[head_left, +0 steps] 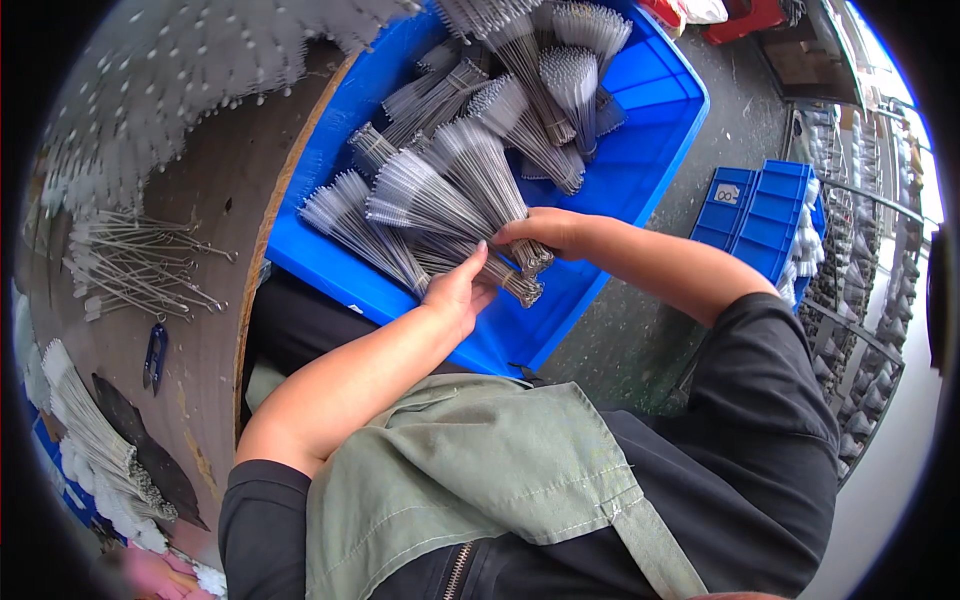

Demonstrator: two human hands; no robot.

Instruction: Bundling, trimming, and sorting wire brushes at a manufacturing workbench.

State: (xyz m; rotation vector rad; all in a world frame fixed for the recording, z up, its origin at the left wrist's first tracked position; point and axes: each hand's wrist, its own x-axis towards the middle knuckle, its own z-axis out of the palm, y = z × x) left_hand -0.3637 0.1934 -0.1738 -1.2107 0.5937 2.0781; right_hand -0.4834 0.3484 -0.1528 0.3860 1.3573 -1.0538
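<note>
Inside a large blue plastic bin (pixel 655 165) lie several bundles of thin wire-handled brushes, with pale bristles at one end and small wire loops at the other. My left hand (pixel 460 297) is closed around the wire handles of a front brush bundle (pixel 420 195), near its looped end. Just to the right, my right hand (pixel 545 232) grips the handles of a neighbouring brush bundle (pixel 480 165) close to the loops. The two bundles lie side by side and partly overlap. Fingertips of both hands are partly hidden by the wires.
A wooden table (pixel 225 290) on the left holds loose wire brushes (pixel 140 265), blue-handled snips (pixel 155 357) and a further brush bundle (pixel 95 430). Many bristle ends (pixel 190 80) fill the upper left. Smaller blue crates (pixel 755 215) and a loaded rack (pixel 850 290) stand right.
</note>
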